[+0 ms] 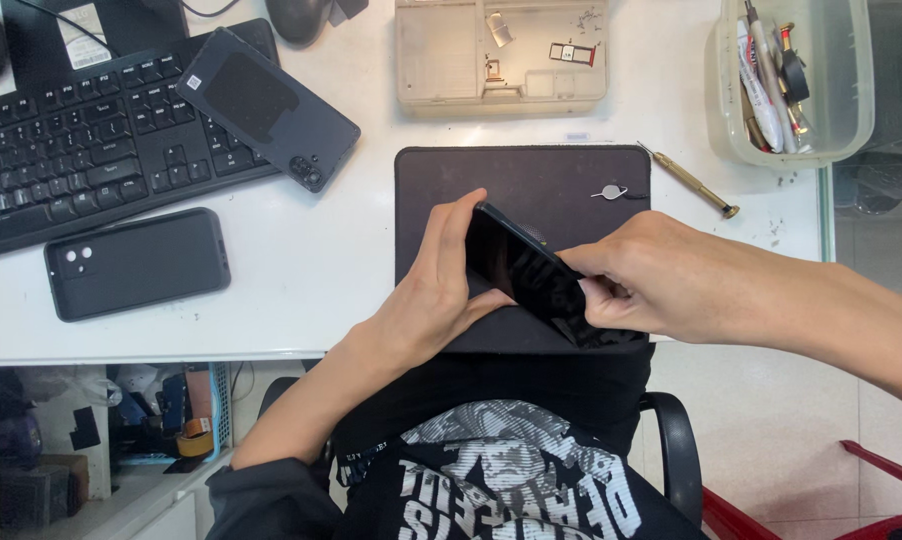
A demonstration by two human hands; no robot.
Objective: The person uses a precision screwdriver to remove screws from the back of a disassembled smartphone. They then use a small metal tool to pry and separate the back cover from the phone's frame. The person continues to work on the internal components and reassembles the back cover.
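My left hand [433, 285] grips a black smartphone [524, 272] by its far end, holding it tilted on edge above a dark work mat [531, 185]. At the phone's near end, the fingers of my right hand [643, 282] pinch its side edge. A small SIM ejector pin [610, 192] lies on the mat just beyond the phone.
A black keyboard [71, 150] with a dark phone [268, 107] lying on it sits far left. Another phone in a black case [137, 263] rests nearer. A beige parts tray [501, 55], a brass screwdriver [689, 181] and a clear tool tub [793, 80] stand at the back.
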